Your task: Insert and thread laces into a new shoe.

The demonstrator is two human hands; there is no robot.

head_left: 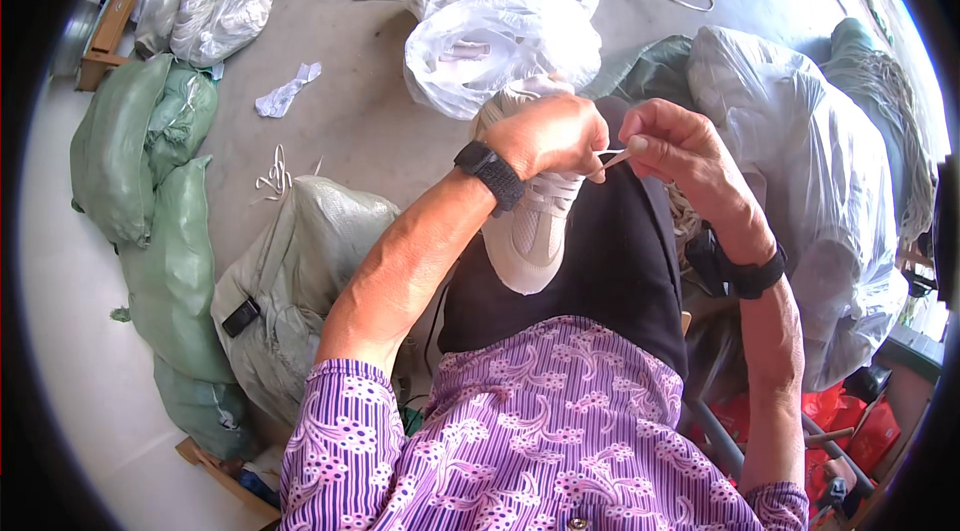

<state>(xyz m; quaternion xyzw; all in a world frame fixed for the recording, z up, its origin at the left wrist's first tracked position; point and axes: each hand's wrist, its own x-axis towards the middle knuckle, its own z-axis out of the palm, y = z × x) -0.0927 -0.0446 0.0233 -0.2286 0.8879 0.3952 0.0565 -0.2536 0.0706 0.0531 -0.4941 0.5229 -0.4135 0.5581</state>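
Observation:
A pale sneaker (527,246) rests on my lap over dark trousers, its toe pointing toward me. Laces cross its upper part. My left hand (556,136) lies over the sneaker's opening, its fingers closed on a whitish shoelace (614,155). To the right, my right hand (678,149) pinches the same shoelace between thumb and fingers. A short stretch of lace runs between the two hands. The back of the shoe is partly hidden behind my left hand and wrist.
Beyond the shoe lies a clear plastic bag (500,26). Green sacks (170,261) line the left side, with a whitish sack (300,271) nearer. A large white plastic bag (790,151) stands at right. Loose laces (275,174) lie on the floor.

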